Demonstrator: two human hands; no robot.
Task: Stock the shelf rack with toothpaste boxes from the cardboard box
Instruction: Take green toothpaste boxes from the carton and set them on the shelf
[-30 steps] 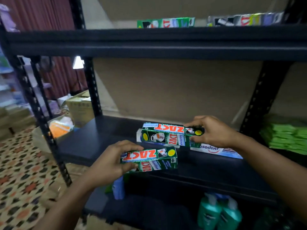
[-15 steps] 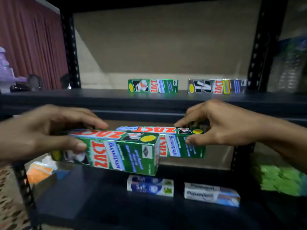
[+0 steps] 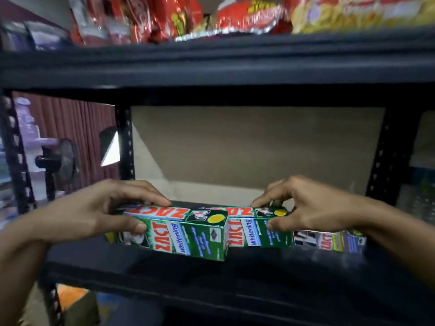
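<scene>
My left hand [image 3: 94,215] grips the left end of a green ZACT toothpaste box [image 3: 188,234], fingers on top and thumb on the front face. My right hand [image 3: 306,208] grips a second green ZACT box [image 3: 256,234] the same way, just behind and to the right of the first. Both boxes lie lengthwise over the black shelf [image 3: 211,274] of the rack; whether they rest on it I cannot tell. A grey ZACT box [image 3: 329,241] stands on the shelf to the right, partly behind my right wrist. The cardboard box is not in view.
The shelf above [image 3: 211,64] carries red and yellow snack packets [image 3: 247,17]. Black perforated uprights [image 3: 126,142] stand left and right of the bay, with a beige back wall behind. A fan [image 3: 58,161] and a red curtain show at the left.
Both hands have lifted the green boxes from the lower shelf up to a higher shelf. The view has tilted upward, and the snack shelf has come into sight.
</scene>
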